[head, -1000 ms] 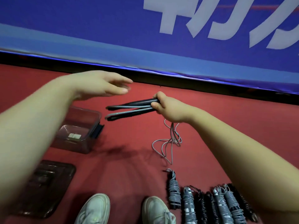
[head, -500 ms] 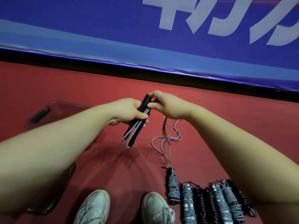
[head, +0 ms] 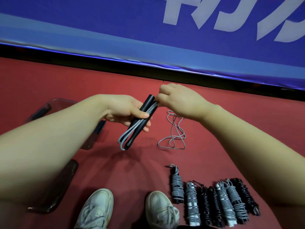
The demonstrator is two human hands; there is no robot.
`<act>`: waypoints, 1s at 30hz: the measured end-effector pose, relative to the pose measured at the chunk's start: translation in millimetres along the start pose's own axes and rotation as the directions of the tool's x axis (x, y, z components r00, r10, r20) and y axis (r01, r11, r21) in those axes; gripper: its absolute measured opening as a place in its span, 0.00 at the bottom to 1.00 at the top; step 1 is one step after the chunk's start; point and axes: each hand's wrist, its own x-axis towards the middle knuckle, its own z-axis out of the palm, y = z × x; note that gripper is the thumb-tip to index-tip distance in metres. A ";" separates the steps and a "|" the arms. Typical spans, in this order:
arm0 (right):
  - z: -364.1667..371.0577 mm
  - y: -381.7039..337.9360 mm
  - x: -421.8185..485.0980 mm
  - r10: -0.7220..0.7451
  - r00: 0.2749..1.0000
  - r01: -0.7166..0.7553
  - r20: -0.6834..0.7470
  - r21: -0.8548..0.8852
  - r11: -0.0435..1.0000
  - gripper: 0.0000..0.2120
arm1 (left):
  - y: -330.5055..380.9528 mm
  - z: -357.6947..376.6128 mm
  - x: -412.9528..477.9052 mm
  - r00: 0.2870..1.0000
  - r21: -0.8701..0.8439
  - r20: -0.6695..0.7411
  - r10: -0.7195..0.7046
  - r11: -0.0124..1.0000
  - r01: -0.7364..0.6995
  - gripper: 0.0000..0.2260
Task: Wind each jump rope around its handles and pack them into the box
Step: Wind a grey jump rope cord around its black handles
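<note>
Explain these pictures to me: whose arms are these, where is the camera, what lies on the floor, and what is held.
No machine here: a person wears one camera on the head, looking down at their own arms. The left hand grips a jump rope's two black handles side by side; the right hand pinches their top end. The gray cord trails into a loose pile on the red floor. Beside the white shoes lie wound ropes in a row. Left, partly behind the arm, sit a clear box and what looks like its lid.
</note>
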 end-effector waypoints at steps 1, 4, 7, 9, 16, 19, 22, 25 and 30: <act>2.3 2.4 -2.5 -0.029 0.995 0.029 -0.091 -0.006 1.000 0.15 | -0.1 0.4 -2.2 1.000 -0.036 0.011 0.013 0.999 -0.013 0.05; 5.9 6.0 -3.4 -0.048 0.980 0.048 -0.195 -0.005 0.999 0.13 | -0.7 5.1 -3.8 0.999 -0.096 0.030 0.035 0.995 -0.032 0.07; 5.6 6.3 -4.0 -0.055 0.976 0.062 -0.210 0.027 0.998 0.14 | -1.1 7.0 -0.7 0.998 -0.146 0.021 0.052 0.988 -0.048 0.06; 5.1 6.4 -6.5 -0.051 0.978 0.062 -0.204 0.046 0.997 0.16 | -1.2 4.6 0.7 0.999 -0.137 -0.007 0.051 0.989 -0.052 0.05; 1.8 10.2 -10.0 -0.068 0.987 0.074 -0.142 0.037 0.997 0.22 | -2.9 0.3 -2.5 0.990 0.058 0.139 0.019 0.998 -0.028 0.05; -0.2 8.2 -9.9 0.116 0.989 -0.090 -0.091 0.255 0.963 0.21 | 2.4 1.7 -5.8 0.970 0.066 0.232 0.067 0.994 -0.085 0.08; 4.5 2.4 -6.8 0.314 0.949 -0.265 -0.005 0.524 0.810 0.16 | 6.6 3.4 -8.3 0.940 0.079 0.329 0.087 0.990 -0.119 0.09; 13.4 -5.5 -1.3 0.404 0.915 -0.288 -0.011 0.686 0.669 0.11 | 11.3 3.7 -9.9 0.928 0.059 0.349 0.128 0.986 -0.158 0.09; 19.9 -17.7 -4.1 0.521 0.830 -0.340 0.199 0.921 0.190 0.11 | 12.2 -7.7 -14.5 0.963 -0.045 0.171 0.207 0.978 -0.202 0.09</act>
